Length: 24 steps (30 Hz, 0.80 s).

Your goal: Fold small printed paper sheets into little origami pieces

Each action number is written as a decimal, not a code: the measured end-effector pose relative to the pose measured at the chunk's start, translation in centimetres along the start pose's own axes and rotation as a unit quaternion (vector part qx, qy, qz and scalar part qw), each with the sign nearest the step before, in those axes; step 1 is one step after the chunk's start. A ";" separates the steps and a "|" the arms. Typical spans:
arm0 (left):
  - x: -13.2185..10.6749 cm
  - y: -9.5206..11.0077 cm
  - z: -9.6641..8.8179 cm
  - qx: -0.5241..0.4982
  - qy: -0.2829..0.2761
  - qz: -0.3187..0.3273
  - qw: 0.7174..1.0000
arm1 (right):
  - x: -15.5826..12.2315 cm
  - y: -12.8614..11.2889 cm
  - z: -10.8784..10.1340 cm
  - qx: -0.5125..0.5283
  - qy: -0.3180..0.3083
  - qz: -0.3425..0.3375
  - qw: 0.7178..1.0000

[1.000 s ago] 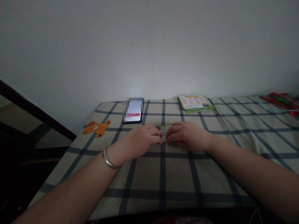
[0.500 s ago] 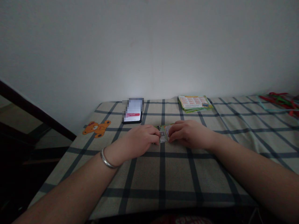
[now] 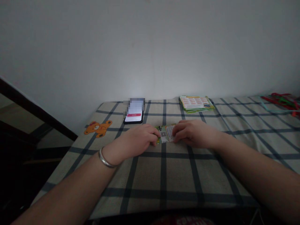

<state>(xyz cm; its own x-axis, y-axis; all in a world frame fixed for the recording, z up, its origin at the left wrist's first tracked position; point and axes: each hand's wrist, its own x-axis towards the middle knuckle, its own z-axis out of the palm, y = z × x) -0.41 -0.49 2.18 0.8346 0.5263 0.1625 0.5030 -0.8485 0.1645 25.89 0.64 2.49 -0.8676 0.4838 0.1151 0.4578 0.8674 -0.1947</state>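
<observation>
A small green-and-white printed leaflet (image 3: 164,134) lies low over the checked cloth, with a square code and small text on its visible middle. At its left end, my left hand (image 3: 142,139) is closed on the edge, fingers curled and a metal bangle (image 3: 104,158) on the wrist. My right hand (image 3: 193,132) grips the other end with bent fingers. Both ends of the leaflet are hidden under the fingers, so I cannot tell whether it is folded.
A lit phone (image 3: 134,112) lies beyond my left hand. Near the wall (image 3: 152,50) sits a stack of printed leaflets (image 3: 196,103). An orange bear picture (image 3: 97,128) is at the left of the checked tablecloth (image 3: 178,175). Red and green strips (image 3: 284,101) lie far right.
My hands have spread slightly apart, the right one shifting to the right. More of the leaflet's middle shows between them, including the square code.
</observation>
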 end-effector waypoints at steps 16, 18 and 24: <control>-0.2 -0.3 -0.1 -0.006 -0.002 -0.009 1.000 | -0.9 0.2 -1.1 -0.006 -0.010 0.040 0.999; -0.2 -0.3 -0.1 -0.006 0.001 -0.003 1.000 | -1.0 0.2 -1.1 -0.007 -0.007 0.046 0.999; -0.3 -0.4 0.4 -0.010 0.019 -0.004 1.000 | -1.4 0.4 -1.6 -0.019 -0.015 0.064 0.998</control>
<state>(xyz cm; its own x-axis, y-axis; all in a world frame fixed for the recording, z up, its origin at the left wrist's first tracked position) -0.74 -0.31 1.67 0.8208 0.5358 0.1980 0.5055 -0.8427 0.1850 27.58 0.45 3.80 -0.8071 0.5871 0.0626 0.5713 0.8033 -0.1684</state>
